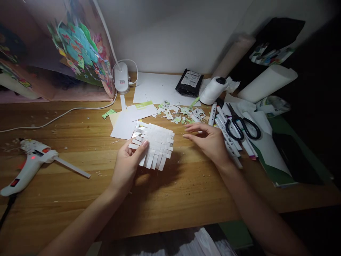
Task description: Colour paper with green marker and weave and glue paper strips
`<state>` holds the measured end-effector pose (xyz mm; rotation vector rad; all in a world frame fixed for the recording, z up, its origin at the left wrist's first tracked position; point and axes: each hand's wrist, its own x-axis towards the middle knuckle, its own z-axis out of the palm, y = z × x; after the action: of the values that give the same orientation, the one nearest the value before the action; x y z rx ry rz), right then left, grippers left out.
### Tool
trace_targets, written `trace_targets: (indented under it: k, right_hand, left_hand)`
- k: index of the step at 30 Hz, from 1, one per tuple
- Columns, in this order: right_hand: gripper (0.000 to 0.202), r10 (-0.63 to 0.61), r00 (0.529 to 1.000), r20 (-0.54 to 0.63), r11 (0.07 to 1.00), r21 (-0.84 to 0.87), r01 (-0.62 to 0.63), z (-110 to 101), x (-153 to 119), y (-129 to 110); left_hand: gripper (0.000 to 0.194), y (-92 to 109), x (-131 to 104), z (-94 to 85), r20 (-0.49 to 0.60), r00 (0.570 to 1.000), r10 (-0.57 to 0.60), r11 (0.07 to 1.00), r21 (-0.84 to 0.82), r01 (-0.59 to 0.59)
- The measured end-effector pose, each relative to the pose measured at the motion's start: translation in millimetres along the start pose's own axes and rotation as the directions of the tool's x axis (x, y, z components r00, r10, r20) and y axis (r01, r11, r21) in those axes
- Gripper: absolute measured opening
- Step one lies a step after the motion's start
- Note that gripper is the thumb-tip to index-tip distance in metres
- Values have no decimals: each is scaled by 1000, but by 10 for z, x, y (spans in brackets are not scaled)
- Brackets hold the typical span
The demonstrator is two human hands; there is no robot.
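My left hand (128,160) grips a small mat of woven white paper strips (158,142), thumb on top and fingers beneath. Loose strip ends stick out along its left, lower and right edges. The mat is tilted above the wooden table. To its right, my right hand (209,140) hovers apart from it, thumb and forefinger a little apart with nothing visible between them. Beyond the fingertips lies a heap of green and white paper scraps (181,112). White paper pieces (122,124) lie behind the mat.
A glue gun (34,160) with a red light lies at left on the table (80,213). Scissors (239,124) rest over several markers (226,131) at right. Behind stand a power strip (122,76), a black packet (189,82) and a white roll (213,90).
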<state>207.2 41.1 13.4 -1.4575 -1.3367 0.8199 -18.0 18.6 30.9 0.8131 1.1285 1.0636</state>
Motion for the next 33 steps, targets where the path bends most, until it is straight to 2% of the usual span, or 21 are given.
trace_targets:
  k: [2, 4, 6, 8, 11, 16, 18, 22, 30, 33]
  right_hand:
    - [27, 73, 986, 152, 986, 140, -94, 74, -38, -30]
    - [32, 170, 921, 350, 927, 261, -270, 168, -102, -62]
    - [38, 233, 855, 464, 866, 301, -400, 270, -186, -89]
    - [39, 288, 831, 475, 838, 295, -459, 357, -266, -108]
    - [37, 316, 834, 453, 836, 282, -471, 427, -335, -120]
    - [47, 324, 819, 473, 798, 328, -505, 458, -360, -117]
    - [42, 330, 809, 487, 774, 352, -527, 482, -379, -123]
    - [36, 309, 818, 485, 780, 363, -510, 517, -409, -136]
    - [49, 255, 744, 618, 725, 387, -570, 485, -389, -138]
    - [38, 244, 763, 598, 737, 397, -547, 504, -410, -149]
  left_hand:
    - [24, 0, -5, 11, 0, 1000, 3, 1000, -7, -3]
    - [25, -9, -11, 25, 5, 1000, 6, 1000, -14, -6]
    - [30, -30, -19, 37, 39, 999, 6, 1000, -21, -5]
    - [36, -59, -29, 45, 97, 995, 3, 1000, -22, -1]
    - [43, -100, -41, 50, 130, 991, -19, 1000, -20, 21]
    - [47, -126, -39, 71, 83, 996, -36, 999, -22, 38]
    - [46, -132, -40, 88, 72, 997, -18, 999, -30, 20]
    - [44, -146, -50, 108, 65, 997, -37, 998, -43, 40]
    - [42, -124, -38, 85, 40, 999, 1, 1000, -30, 1]
    - [41, -124, -42, 94, 44, 999, -18, 999, -50, 20]
